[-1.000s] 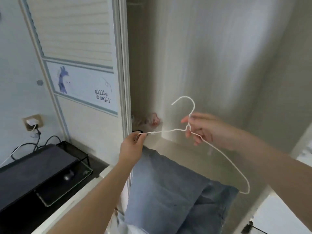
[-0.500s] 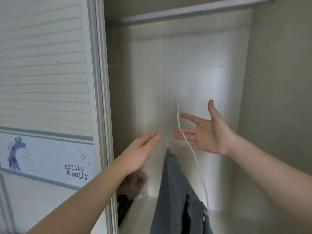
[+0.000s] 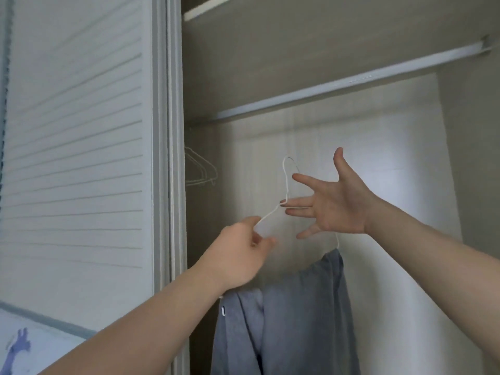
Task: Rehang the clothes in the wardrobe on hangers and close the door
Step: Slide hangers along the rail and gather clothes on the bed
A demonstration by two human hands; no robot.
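Head view, looking up into an open wardrobe (image 3: 392,163). Sliding louvred door (image 3: 81,158) stands at left, pushed aside; a blue animal sticker (image 3: 19,345) shows on its lower panel. Hanging rail (image 3: 351,82) runs across the upper part of the compartment, with a shelf edge (image 3: 205,9) above it. Inside at the far left, a few bare wire hangers (image 3: 201,170) hang together, their hooks hidden behind the door frame. White wire hanger (image 3: 286,180) is held up in mid-compartment, hook upward, below the rail and not touching it. A blue-grey garment (image 3: 297,320) is draped over its lower bar and hangs down out of frame. Left hand (image 3: 240,255) pinches the hanger's left shoulder wire between thumb and curled fingers. Right hand (image 3: 332,207) is spread wide, fingers straight, in front of the right shoulder wire; middle fingertips touch the hanger's neck, though whether they clamp it cannot be told.
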